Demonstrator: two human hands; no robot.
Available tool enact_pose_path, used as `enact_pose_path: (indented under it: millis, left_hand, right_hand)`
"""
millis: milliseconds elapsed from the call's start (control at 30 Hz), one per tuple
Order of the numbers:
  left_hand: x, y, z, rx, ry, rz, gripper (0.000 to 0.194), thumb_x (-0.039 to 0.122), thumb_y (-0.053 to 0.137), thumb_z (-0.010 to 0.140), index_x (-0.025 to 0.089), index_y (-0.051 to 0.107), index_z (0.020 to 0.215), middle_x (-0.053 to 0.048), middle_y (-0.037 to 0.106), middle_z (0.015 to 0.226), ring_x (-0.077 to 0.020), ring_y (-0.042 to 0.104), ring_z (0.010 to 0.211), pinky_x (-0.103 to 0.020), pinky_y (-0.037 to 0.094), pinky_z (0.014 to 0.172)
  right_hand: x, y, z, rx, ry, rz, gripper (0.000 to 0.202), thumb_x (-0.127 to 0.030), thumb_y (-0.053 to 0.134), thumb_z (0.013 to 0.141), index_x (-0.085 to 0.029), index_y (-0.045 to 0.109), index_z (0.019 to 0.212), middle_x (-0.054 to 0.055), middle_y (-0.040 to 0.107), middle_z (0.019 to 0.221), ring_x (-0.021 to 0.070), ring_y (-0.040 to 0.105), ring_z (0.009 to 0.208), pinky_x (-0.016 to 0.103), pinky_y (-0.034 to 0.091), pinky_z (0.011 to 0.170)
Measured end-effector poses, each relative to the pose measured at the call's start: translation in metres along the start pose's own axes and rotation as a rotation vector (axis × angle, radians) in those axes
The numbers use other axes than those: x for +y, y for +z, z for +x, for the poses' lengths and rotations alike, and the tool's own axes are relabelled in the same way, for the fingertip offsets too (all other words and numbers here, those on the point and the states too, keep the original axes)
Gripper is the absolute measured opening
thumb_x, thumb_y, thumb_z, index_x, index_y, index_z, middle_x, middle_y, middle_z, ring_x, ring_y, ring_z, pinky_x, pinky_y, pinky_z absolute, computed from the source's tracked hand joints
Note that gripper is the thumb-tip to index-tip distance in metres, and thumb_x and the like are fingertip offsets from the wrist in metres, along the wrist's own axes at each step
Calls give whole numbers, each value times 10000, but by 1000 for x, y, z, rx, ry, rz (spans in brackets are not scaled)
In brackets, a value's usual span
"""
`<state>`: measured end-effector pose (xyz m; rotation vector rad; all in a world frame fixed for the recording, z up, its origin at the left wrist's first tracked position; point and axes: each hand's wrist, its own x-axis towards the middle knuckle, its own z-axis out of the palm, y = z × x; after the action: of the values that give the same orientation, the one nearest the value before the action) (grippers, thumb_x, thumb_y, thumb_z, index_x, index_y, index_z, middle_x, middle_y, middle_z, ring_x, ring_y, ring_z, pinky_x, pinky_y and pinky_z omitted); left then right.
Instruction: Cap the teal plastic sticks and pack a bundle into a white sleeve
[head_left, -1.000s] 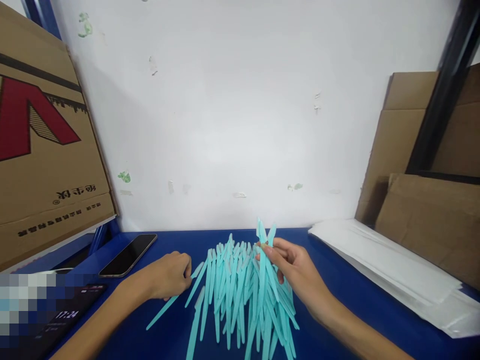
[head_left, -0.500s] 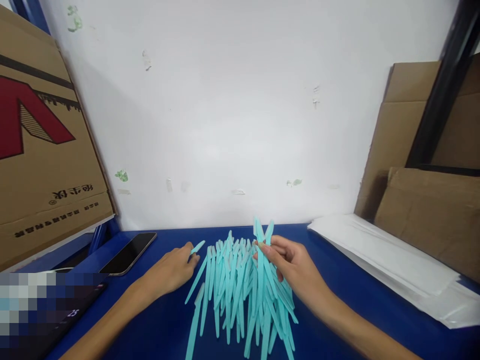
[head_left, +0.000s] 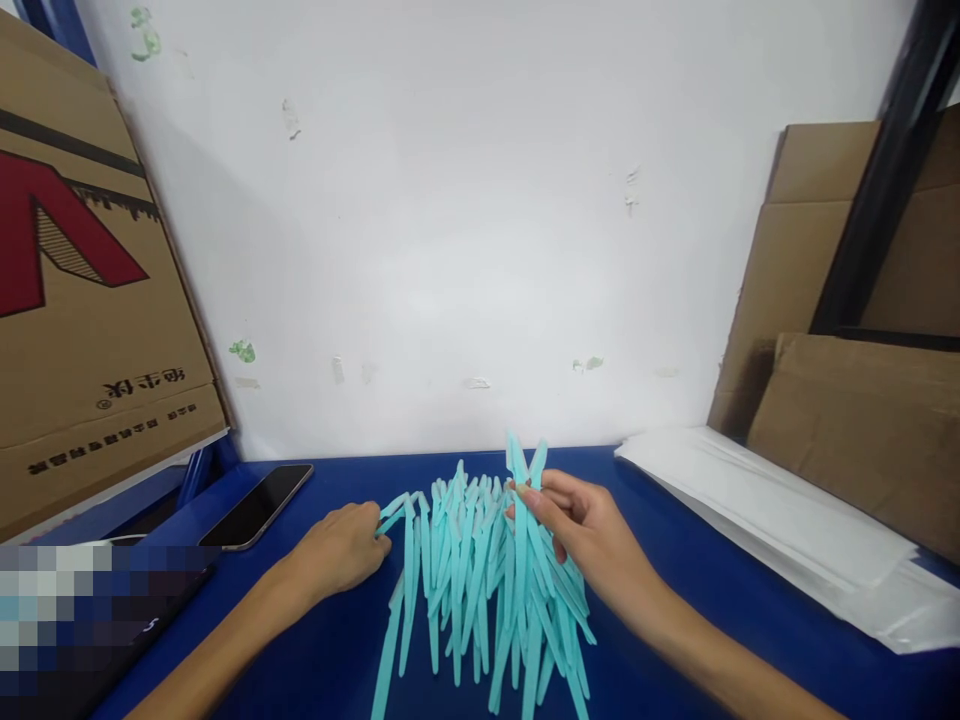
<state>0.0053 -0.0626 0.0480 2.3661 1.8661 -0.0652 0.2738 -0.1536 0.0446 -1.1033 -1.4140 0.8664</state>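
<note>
A heap of slim turquoise eyebrow razors (head_left: pixel 469 570) lies loosely side by side and overlapping on the blue table. My right hand (head_left: pixel 592 525) is closed at the heap's right side, pinching a pair of crossed eyebrow razors (head_left: pixel 519 465) between thumb and fingers, with their heads upward. On the left, my left hand (head_left: pixel 341 548) is closed around turquoise eyebrow razors (head_left: pixel 391 515), whose tips stick out to the right toward the heap. How many it holds is hidden by the fingers. One razor (head_left: pixel 386 660) lies slanted at the heap's near left edge.
A smartphone (head_left: pixel 259 508) lies at the left, behind a dark device (head_left: pixel 127 640) with a partly pixelated screen. Cardboard boxes stand left (head_left: pixel 90 300) and right (head_left: pixel 862 440). White plastic sheets (head_left: pixel 780 520) lie on the right. A white wall (head_left: pixel 465 250) closes the back.
My left hand has shifted slightly left and down, and a razor at the heap's left edge has been taken up by it. My right hand stays in place with its crossed razors.
</note>
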Motion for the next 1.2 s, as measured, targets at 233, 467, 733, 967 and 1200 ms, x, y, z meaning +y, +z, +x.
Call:
enact_pose_path:
  millis: [233,467,733,967,1200]
  left_hand:
    - [7,-6,-2,23,-17,-92,271,174,298,925,116,502,1092,-160,682,883,-297,660,792,-319,382,611]
    - [12,0,-1,41,-5,-129,219,291,339,947,184,522,890,-142,684,876,-294,658,777,-318,372,597]
    - [14,13,5,50,-16,-136,205,347,443,872,202,535,760,-108,678,778,-285,649,703,-310,326,543]
    - [6,5,12,127,23,-301,235,361,352,904,209,460,760,-46,607,699,-218,591,626,-300,336,548]
    - [25,-8,-3,19,322,-1052,415,606,371,942,215,406,1074,55,534,700,-120,523,482,-240,358,483]
  right_hand:
    - [1,0,0,2,12,-10,473,-657,619,823,-185,652,792,-13,526,619,103,401,492,231,340,437]
    - [1,2,-1,-16,11,-25,444,-625,589,864,-191,636,781,-36,456,605,105,417,500,225,329,439]
    - [1,3,-1,-29,19,-26,468,-658,571,859,-199,591,771,-15,523,627,136,517,550,227,341,445]
    - [-2,2,-3,-51,44,23,438,-635,584,865,-200,598,815,22,617,705,179,605,673,235,388,476]
    - [-1,4,-2,-34,81,124,404,-593,653,831,-190,624,834,32,638,732,182,584,746,209,402,474]
